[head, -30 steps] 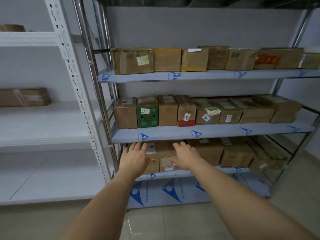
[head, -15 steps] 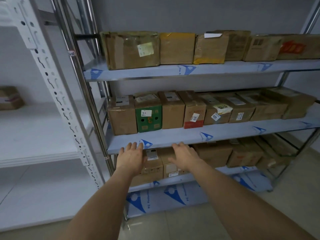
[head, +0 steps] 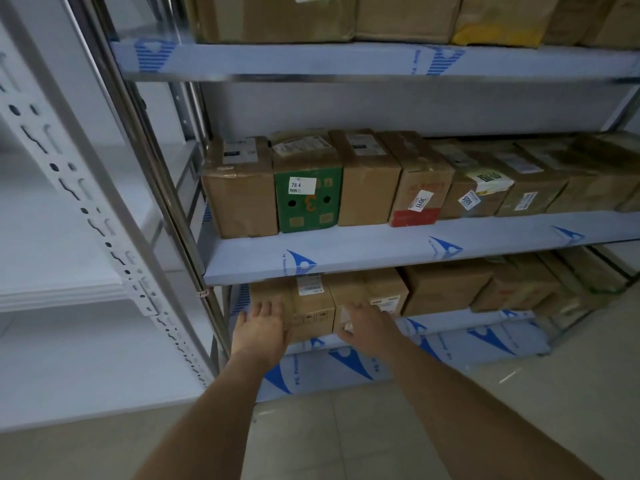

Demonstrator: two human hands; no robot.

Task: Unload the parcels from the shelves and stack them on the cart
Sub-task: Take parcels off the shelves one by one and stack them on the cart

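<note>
Left hand point(head: 260, 330) open, fingers straight, at lower-shelf parcel point(head: 304, 306); right hand point(head: 367, 330) loosely spread, gripping nothing, arms outstretched.

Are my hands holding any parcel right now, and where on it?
Nothing is held. The left hand and right hand reach with open fingers at the lower-shelf parcels; contact cannot be told.
</note>
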